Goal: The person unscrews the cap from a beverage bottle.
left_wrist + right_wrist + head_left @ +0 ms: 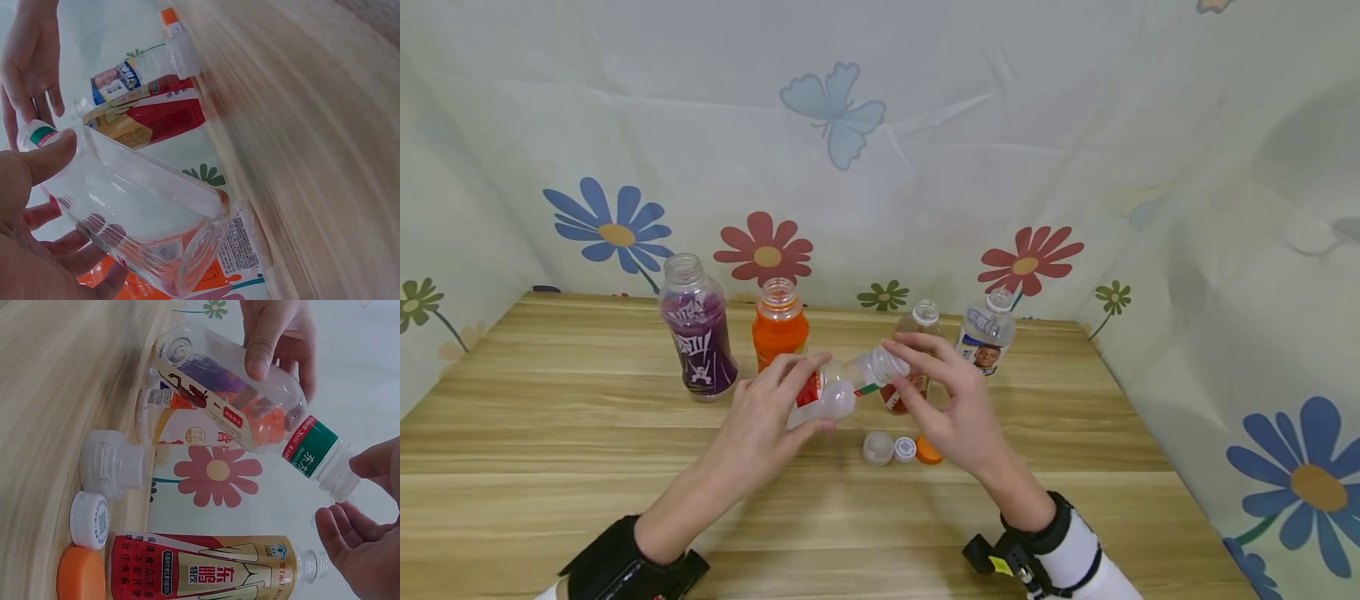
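My left hand grips a clear plastic bottle round its body and holds it tilted above the table. The bottle has a green and red neck label, and its threaded mouth shows without a cap in the right wrist view. The fingertips of my right hand lie on either side of that mouth and seem to pinch it. On the table below stand a clear lid, a white cap and an orange cap, the last partly covered by my right hand in the head view.
Behind my hands stand uncapped bottles: a purple-labelled one, an orange one, a red and gold one and a clear one with a face label. A flower-printed cloth hangs behind the wooden table.
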